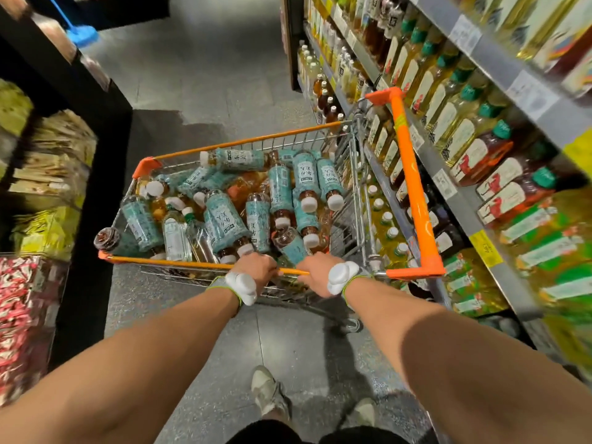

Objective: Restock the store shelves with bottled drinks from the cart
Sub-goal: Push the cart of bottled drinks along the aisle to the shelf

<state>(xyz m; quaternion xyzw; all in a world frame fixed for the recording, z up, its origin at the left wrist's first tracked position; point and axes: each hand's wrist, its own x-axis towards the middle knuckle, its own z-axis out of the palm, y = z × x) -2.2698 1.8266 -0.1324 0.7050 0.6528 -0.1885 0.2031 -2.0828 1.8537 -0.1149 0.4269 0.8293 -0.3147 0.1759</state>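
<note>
- One cart (179,262) is standing crosswise in the aisle, and its orange handle (413,187) is pointing at the shelves (480,49) on my right.
- More than a dozen bottles (224,222) are lying jumbled in the cart basket, most with teal labels and white caps. They are piled over each other, so I am not getting an exact count.
- Four shelf levels, at least, are showing on the right. All of them are packed with upright bottles of yellow, amber and brown drinks behind price tags.
- Two white wrist devices are riding on the arms, one (242,286) on the left and one (341,277) on the right, each on a grey band.
- Two pale shoes are showing at the bottom, the left (267,390) ahead of the right (365,411).
- I am looking down at a grey speckled floor (198,75), with a dark display unit (93,100) of blurred packaged goods running along the left.
- My left hand (256,267) is curling its fingers over the cart's near orange rim, gripping it.
- My right hand (315,274) is gripping the same rim just beside the left, fingers wrapped over the bar, with the nearest bottles lying right under the knuckles.
</note>
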